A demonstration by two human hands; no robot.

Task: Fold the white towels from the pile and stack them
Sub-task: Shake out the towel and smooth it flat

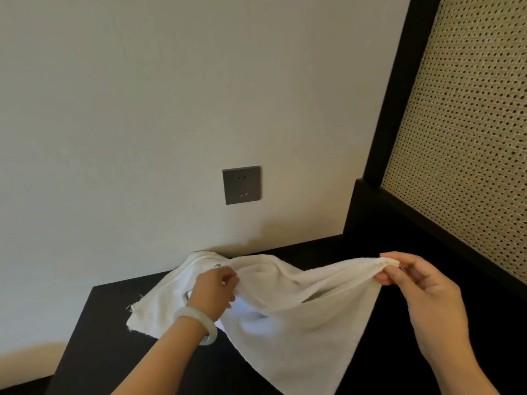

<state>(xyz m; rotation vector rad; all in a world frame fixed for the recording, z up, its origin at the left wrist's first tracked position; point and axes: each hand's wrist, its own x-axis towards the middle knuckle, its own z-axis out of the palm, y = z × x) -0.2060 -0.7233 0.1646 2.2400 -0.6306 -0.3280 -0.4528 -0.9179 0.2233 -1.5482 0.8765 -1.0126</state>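
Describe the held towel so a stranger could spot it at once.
Find the dark table below the grey wall socket. Above it, the held towel stretches between left hand and right hand, unlike the other towel lying by the wall.

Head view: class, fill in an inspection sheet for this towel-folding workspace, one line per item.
Surface: dark tabletop, set against the wall.
Job's things: held towel stretched between both hands, its lower part hanging; more white cloth lies on the tabletop behind the left hand, count unclear; no folded stack seen.
Clutter: nothing seen.
Grippers: left hand pinches the towel's edge, pale bracelet on its wrist; right hand pinches a corner.
Cables: nothing seen; wall socket has nothing plugged in.
Surroundings: black-framed woven panel at right.
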